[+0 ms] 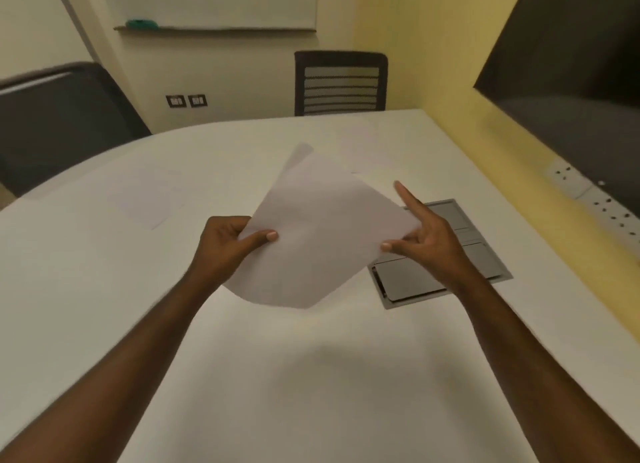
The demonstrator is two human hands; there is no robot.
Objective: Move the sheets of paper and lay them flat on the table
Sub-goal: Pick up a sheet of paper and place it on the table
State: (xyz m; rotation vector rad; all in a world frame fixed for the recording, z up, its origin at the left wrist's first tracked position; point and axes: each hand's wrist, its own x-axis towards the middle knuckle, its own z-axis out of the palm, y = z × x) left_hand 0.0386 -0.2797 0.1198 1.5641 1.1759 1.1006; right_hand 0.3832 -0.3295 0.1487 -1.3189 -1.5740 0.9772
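Paper sheet (318, 234) held above white table (311, 376), curved and sagging, not lying flat. Left hand (228, 241) pinching left edge, thumb on top. Right hand (426, 234) gripping right edge between thumb and lower fingers, index finger pointing up and clear of sheet. Second sheet (152, 196) lying flat on table, far left, faint against white top; possibly a third (367, 161) beyond held sheet, outline too faint to confirm. Grey hinged cover panel (440, 265) set into table under right hand, partly hidden by wrist and sheet. Dark slatted chair (341, 83) at far edge. Whiteboard (214, 2) on rear wall, cut off at top; sockets (186, 100) below. Yellow wall right, with white socket strip (595, 199). Dark shape (62, 116) at left, blurred, unidentified.
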